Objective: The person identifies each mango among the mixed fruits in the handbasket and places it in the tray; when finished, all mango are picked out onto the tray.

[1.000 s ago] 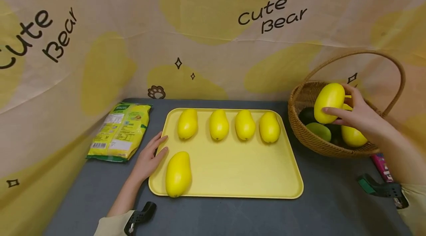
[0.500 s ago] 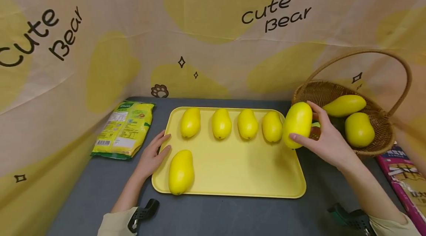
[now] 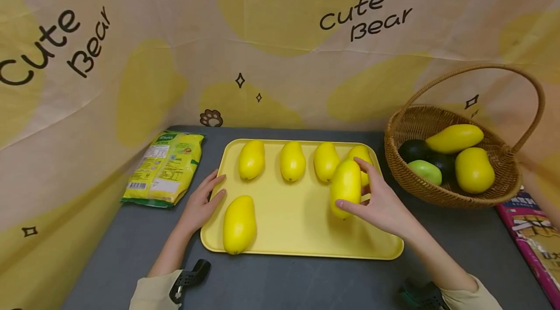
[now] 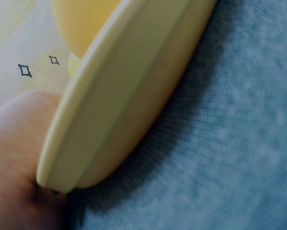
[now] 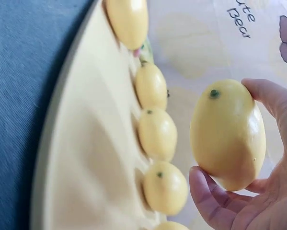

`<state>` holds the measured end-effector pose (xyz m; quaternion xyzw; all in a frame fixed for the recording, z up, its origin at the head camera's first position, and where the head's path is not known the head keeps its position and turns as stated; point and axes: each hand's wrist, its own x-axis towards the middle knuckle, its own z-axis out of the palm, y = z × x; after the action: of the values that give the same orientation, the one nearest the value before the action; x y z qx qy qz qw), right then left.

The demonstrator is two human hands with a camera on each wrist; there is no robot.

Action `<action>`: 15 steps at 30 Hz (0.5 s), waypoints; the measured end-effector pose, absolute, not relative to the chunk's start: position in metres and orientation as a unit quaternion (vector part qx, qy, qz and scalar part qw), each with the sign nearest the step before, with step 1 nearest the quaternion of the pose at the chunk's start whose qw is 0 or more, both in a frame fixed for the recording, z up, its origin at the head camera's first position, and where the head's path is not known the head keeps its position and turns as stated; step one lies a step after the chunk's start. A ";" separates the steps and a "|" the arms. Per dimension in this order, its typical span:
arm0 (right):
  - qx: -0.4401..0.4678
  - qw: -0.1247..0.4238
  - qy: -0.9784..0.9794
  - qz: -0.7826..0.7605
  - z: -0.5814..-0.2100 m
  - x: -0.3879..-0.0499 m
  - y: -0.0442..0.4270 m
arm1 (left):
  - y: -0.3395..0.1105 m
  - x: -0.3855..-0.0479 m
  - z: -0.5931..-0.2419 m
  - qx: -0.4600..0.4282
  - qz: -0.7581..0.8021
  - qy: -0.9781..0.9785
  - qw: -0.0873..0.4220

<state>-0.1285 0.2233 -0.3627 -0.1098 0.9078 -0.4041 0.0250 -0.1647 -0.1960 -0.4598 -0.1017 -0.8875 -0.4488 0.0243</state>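
Note:
A yellow mango [image 3: 345, 188] is pinched between the thumb and fingers of my right hand [image 3: 385, 208]. It is held upright above the right half of the yellow tray [image 3: 284, 232]. In the right wrist view the held mango [image 5: 228, 136] shows a small dark stem spot. My left hand [image 3: 202, 205] rests on the tray's left rim with its fingers loosely extended. The left wrist view has that hand [image 4: 18, 158] against the tray edge [image 4: 119, 96]. Several mangoes stand in a row along the tray's back; the rightmost [image 3: 360, 152] is partly hidden. Another mango [image 3: 239, 225] lies at front left.
A wicker basket [image 3: 455, 198] with a tall handle stands right of the tray. It holds two yellow mangoes [image 3: 474, 170], a green fruit [image 3: 425, 172] and dark fruits [image 3: 413, 150]. A yellow-green packet [image 3: 164, 169] lies left; a pink packet [image 3: 531, 234] lies far right.
My right hand has carried the mango left from the basket to above the tray. The left hand has stayed on the tray rim. The view has shifted slightly.

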 end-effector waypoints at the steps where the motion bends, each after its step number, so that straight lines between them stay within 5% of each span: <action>1: -0.111 0.028 0.908 -0.404 -0.366 -0.129 0.219 | -0.196 -0.165 -0.460 -0.102 -0.450 -0.887 0.025; 15: -0.126 0.061 0.912 -0.385 -0.400 -0.128 0.175 | -0.196 -0.165 -0.459 -0.101 -0.448 -0.888 0.024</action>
<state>-0.1283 0.1746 -0.3999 -0.1265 0.9123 -0.3846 0.0614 -0.1647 -0.1957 -0.4594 -0.1012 -0.8877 -0.4485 0.0237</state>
